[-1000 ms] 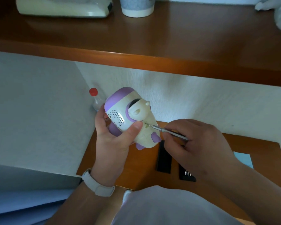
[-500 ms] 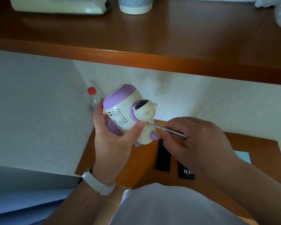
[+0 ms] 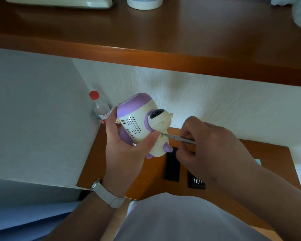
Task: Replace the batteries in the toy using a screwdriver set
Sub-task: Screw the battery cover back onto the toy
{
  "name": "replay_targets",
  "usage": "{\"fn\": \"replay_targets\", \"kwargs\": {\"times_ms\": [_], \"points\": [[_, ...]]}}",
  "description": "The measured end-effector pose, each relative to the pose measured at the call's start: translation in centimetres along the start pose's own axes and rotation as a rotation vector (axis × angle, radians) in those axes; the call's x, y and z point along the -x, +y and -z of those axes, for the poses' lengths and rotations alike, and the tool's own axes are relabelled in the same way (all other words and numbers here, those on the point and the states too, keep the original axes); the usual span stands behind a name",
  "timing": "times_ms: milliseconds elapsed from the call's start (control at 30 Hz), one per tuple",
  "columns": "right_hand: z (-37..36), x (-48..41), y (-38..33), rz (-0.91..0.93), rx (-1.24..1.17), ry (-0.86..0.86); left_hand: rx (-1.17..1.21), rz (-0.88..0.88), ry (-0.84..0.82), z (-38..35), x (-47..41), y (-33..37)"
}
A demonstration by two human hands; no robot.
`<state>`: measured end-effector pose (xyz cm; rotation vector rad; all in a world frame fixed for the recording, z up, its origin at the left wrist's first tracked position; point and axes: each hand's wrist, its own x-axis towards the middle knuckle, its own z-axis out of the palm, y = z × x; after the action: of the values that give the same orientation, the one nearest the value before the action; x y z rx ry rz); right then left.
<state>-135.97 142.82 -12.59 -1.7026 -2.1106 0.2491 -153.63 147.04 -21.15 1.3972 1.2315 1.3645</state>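
Two bare hands mid-frame, left hand and right hand, forearms bare down to the bottom edge. Left thumbnail cut short. Left wrist, lower centre: watch on an off-white strap with a matte, soft look; silver case edge shows at its left end. Bottom centre: pale lilac-grey garment, smooth, one flat colour; shirt or shorts, cannot tell.

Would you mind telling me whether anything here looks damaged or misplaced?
Nothing stands out: the left hand holds the purple and cream plastic toy, the right hand sets a slim silver screwdriver against it.
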Motion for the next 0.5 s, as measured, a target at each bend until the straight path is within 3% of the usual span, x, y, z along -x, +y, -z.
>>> {"fn": "replay_targets", "kwargs": {"times_ms": [500], "points": [[0.4,-1.3,1.8,0.085,0.061,-0.142,0.069,0.096,-0.012,0.1,-0.3,-0.8]]}}
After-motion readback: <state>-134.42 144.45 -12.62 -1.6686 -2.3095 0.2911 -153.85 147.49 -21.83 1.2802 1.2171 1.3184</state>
